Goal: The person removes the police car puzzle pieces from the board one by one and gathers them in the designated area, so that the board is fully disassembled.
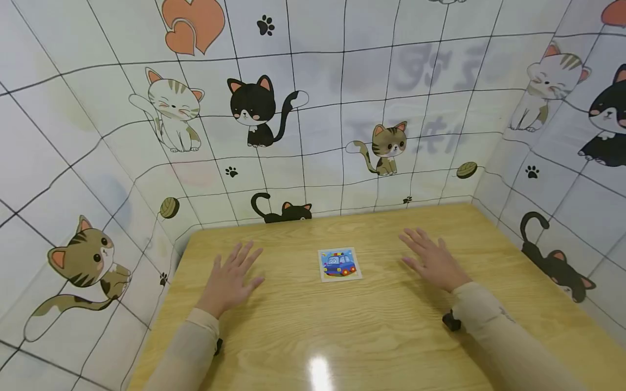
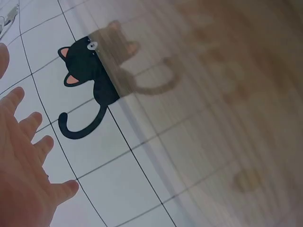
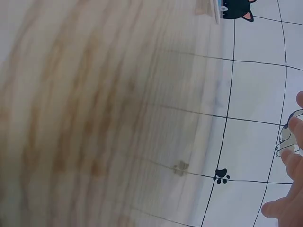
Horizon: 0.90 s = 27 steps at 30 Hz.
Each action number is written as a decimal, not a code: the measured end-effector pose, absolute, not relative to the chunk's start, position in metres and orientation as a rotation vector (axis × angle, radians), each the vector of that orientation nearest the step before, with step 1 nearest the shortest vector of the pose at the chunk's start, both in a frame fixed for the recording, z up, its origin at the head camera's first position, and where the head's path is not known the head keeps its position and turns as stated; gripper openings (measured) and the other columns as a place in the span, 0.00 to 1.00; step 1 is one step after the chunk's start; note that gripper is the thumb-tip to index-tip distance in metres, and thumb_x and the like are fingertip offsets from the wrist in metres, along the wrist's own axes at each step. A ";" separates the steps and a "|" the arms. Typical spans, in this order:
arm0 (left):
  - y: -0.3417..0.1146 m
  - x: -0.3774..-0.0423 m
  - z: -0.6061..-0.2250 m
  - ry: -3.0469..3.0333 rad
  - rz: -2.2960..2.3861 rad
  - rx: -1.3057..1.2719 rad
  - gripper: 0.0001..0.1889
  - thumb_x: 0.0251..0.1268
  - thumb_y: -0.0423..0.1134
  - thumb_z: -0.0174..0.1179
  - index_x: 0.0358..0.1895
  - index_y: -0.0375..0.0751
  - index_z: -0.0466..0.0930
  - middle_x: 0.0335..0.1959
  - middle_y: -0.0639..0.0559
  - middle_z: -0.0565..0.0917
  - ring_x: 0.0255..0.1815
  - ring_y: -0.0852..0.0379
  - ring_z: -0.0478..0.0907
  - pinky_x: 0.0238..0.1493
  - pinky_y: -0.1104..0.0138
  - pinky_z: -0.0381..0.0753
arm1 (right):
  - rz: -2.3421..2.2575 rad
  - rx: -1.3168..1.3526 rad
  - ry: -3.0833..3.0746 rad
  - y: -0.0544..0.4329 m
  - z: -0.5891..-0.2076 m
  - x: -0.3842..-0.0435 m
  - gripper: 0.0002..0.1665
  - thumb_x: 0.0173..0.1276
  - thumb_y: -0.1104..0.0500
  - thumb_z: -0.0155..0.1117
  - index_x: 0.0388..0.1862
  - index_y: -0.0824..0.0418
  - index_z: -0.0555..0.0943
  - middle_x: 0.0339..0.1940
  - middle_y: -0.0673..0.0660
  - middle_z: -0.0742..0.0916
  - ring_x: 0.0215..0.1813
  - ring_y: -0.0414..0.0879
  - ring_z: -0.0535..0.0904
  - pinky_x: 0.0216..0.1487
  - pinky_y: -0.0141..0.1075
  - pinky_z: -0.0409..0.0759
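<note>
A small square picture card (image 1: 339,264) with a blue cartoon car and a white border lies on the wooden table (image 1: 313,320), between the two hands. To its left, my left hand (image 1: 231,279) is held with fingers spread and nothing in it. My right hand (image 1: 435,260) is on the other side, its fingers extended and also holding nothing. Neither hand touches the card. In the left wrist view, the left hand (image 2: 23,165) shows spread fingers at the left edge. Part of the right hand (image 3: 291,175) appears at the right edge of the right wrist view.
White cloth walls (image 1: 318,136) with grid lines and cartoon cats surround the table at the back and both sides. A small dark device (image 1: 451,321) sits at the right wrist. Light glares off the table's front (image 1: 320,372).
</note>
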<state>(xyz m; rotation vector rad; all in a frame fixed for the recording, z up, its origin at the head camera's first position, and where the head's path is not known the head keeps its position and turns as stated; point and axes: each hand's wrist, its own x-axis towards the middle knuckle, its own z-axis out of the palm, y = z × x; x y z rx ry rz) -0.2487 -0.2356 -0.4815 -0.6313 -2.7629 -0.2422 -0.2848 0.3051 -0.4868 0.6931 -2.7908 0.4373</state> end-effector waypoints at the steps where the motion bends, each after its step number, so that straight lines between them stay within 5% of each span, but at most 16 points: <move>1: -0.234 -0.248 -0.481 -2.765 -0.251 -0.638 0.39 0.72 0.59 0.58 0.81 0.54 0.57 0.82 0.48 0.55 0.81 0.39 0.52 0.67 0.25 0.50 | 0.443 0.702 -2.784 0.303 -0.487 -0.286 0.39 0.78 0.46 0.59 0.83 0.50 0.59 0.82 0.60 0.61 0.82 0.64 0.49 0.66 0.79 0.45; 27: -0.188 -0.271 -0.487 -2.828 -0.259 -0.715 0.38 0.75 0.60 0.56 0.82 0.62 0.52 0.83 0.53 0.53 0.81 0.44 0.53 0.68 0.29 0.54 | 0.446 0.813 -2.753 0.251 -0.490 -0.315 0.37 0.78 0.44 0.58 0.81 0.53 0.62 0.82 0.57 0.64 0.82 0.60 0.52 0.72 0.72 0.49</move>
